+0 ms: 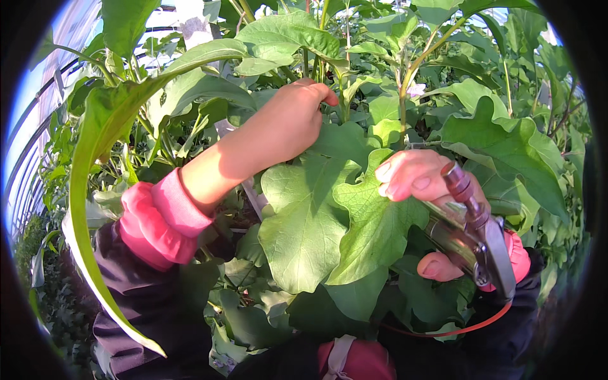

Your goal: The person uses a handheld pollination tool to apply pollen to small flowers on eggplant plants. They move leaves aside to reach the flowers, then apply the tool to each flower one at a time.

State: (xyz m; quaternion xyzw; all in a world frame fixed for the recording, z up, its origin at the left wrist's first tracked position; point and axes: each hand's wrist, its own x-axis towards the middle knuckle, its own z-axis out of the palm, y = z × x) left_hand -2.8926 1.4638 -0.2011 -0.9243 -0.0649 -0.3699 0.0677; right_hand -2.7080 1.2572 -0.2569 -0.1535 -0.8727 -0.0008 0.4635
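Note:
My left hand (pixel 299 114) reaches into the leafy top of an eggplant plant, close to its upright stems (pixel 323 71). Its fingers are bent and partly turned away, so whether they grip a stem is hidden. My right hand (pixel 427 180) is wrapped about a metal spray-gun-like tool (pixel 479 232) with a knurled fitting and a clear body; a thin red hose (pixel 465 328) runs from its lower end. The fingertips of that hand are at the upper edge of a lobed green leaf (pixel 375 218). A broad leaf (pixel 304 223) hangs between my two forearms.
A long curled leaf (pixel 88 190) arches across the left side. Thick stems (pixel 403 104) and large leaves (pixel 513 147) crowd the right. A pale post (pixel 194 28) stands behind the plants, and curved greenhouse ribs (pixel 35 114) run along the left edge.

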